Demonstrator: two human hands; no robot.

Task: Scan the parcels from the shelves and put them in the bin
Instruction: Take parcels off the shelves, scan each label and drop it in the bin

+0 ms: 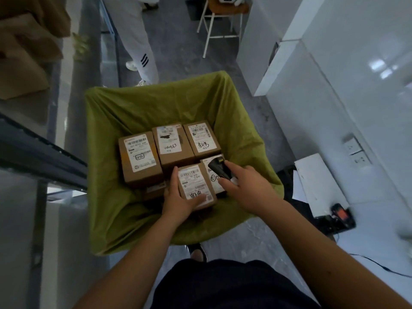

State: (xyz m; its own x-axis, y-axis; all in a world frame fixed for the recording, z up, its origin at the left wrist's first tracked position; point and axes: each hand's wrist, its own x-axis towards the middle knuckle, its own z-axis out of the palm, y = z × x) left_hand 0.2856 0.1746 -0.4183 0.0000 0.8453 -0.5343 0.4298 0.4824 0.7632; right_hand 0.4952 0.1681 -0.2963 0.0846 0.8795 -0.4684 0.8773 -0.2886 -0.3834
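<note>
A bin lined with a green bag [116, 121] stands in front of me with several brown cardboard parcels inside, each with a white label. My left hand [178, 197] grips one small parcel [195, 186] at its near left side, low inside the bin. My right hand [247, 186] holds a black barcode scanner [217, 169] just right of that parcel, its head over another labelled parcel [214, 177]. Three parcels [139, 156] lie side by side further back.
A dark metal shelf [38, 150] runs along the left, with brown cardboard [20, 52] above it. A person in white trousers [138, 41] stands beyond the bin beside a white-legged stool [220, 18]. White cabinets [312, 85] line the right; a black device [338, 216] lies on the floor.
</note>
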